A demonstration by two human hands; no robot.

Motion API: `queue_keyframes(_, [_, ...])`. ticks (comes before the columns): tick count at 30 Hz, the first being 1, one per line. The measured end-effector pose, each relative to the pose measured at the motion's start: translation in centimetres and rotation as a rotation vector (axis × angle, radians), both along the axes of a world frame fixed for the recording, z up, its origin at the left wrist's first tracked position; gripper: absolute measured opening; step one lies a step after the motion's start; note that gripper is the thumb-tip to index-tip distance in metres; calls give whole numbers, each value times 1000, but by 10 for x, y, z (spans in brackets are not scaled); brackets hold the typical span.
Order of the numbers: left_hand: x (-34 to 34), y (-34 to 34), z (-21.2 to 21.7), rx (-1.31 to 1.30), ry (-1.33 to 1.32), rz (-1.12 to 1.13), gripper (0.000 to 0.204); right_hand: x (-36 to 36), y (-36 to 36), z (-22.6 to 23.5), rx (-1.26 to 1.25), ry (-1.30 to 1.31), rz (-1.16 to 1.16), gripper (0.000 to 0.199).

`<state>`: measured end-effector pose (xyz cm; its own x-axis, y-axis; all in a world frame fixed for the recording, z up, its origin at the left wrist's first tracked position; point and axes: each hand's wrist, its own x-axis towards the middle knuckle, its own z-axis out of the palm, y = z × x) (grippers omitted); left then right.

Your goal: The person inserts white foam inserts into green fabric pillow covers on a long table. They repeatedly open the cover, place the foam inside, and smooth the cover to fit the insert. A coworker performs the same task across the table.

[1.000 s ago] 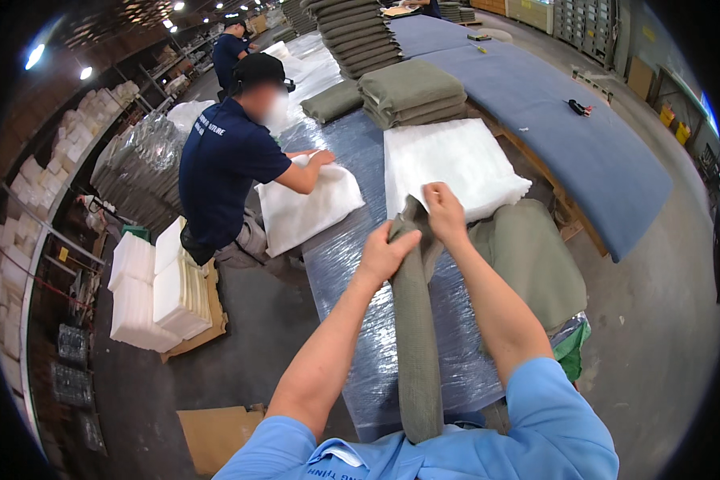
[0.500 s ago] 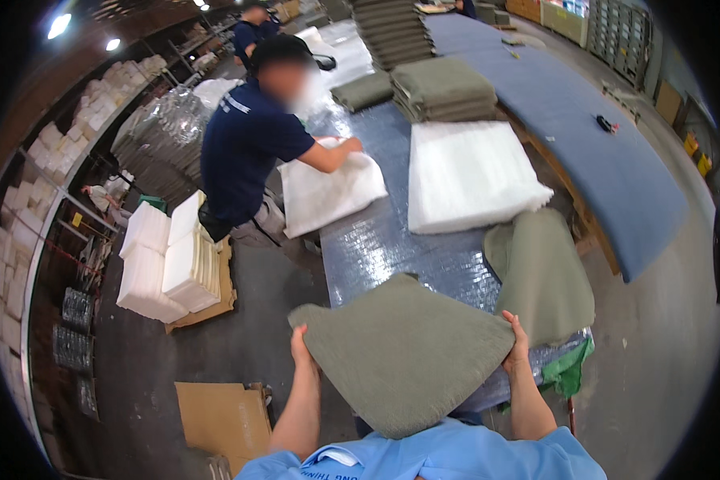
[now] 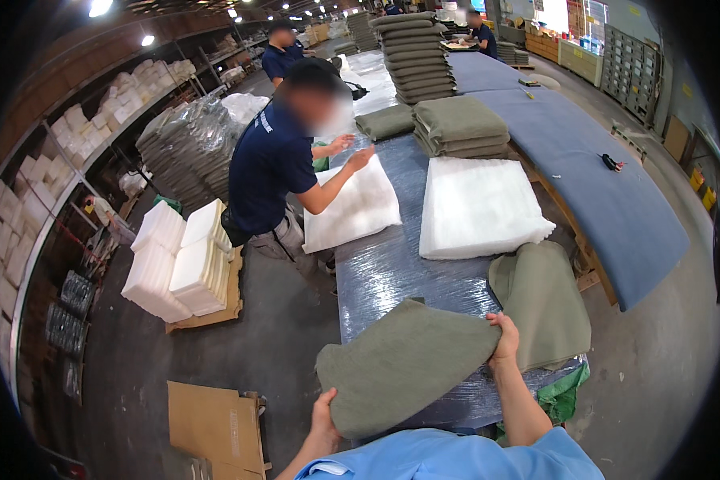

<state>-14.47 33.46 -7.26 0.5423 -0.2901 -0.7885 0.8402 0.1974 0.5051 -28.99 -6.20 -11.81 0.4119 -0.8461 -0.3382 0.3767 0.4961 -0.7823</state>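
- My left hand (image 3: 325, 412) has its grip closed on the near corner of the green cover (image 3: 404, 364).
- My right hand (image 3: 505, 340) grips the cover's far right edge.
- The cover lies spread on the wrapped surface (image 3: 392, 268), beside a second cover (image 3: 544, 300).
- Beyond: white foam pad (image 3: 480, 208), and a co-worker (image 3: 272, 168) pressing another pad (image 3: 352, 208).

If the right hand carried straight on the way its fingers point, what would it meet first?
Probably the white foam pad. The right hand grips the far edge of the green cover, fingers pointing up the wrapped table; depth is hard to judge.
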Motion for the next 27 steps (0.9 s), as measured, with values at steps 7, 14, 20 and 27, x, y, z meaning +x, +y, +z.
queue_keyframes(7, [17,82,26,128,90,-99,46,-44,91,99,-154,204,36,21])
queue_keyframes(14, [7,118,-18,191,320,-387,43,-103,127,78,-247,649,397,19])
queue_keyframes(20, [23,117,-65,45,524,-560,56,-84,109,121,166,885,1040,98])
queue_keyframes(27, [38,104,-122,395,220,-821,99,-38,108,69,166,1214,1432,138])
